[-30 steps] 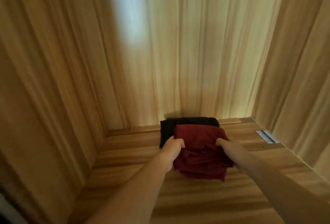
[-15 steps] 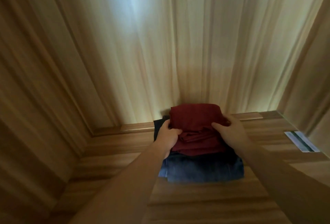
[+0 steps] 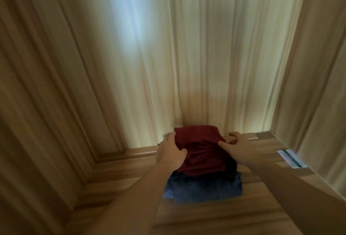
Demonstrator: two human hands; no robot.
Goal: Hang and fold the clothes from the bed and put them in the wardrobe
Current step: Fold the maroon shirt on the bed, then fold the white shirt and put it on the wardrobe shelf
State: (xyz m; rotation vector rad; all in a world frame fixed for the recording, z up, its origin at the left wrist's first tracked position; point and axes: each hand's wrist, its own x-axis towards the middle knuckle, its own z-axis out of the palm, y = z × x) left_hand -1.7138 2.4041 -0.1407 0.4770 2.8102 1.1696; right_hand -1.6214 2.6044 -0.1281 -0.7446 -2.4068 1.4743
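Head view: the landmark is the folded dark red cloth garment [image 3: 201, 152], which lies on top of a small pile at the back of the wooden wardrobe shelf [image 3: 215, 216], its far edge close against the pale wood-grain back panel [image 3: 187, 56]. Under it, sticking out toward the viewer, is a folded blue denim garment [image 3: 204, 188]; a strip of folded black cloth [image 3: 231, 163] shows at the red garment's right edge, between the two.

The left hand [image 3: 169, 153] is at the red garment's left edge, fingers curled over the top and thumb pressed into the folds, gripping it. The right hand [image 3: 236, 149] is at its right edge with the thumb on the cloth and the fingers spread and relaxed behind the corner; it touches the cloth rather than clamping it.

Left of the pile, bare shelf runs to the left side wall [image 3: 37, 103]. Right of it, more bare shelf runs to the right side wall [image 3: 318, 85]. In front of the denim the shelf is open toward the viewer.

Counted: three folded garments, two hands, and one small flat white-and-green card-like object [image 3: 291, 158] lying near the right wall, well apart from the pile.

The shelf is striped brown wood; a bluish-white patch of light [image 3: 125, 15] falls on the back panel high above the pile. The frame is slightly blurred.
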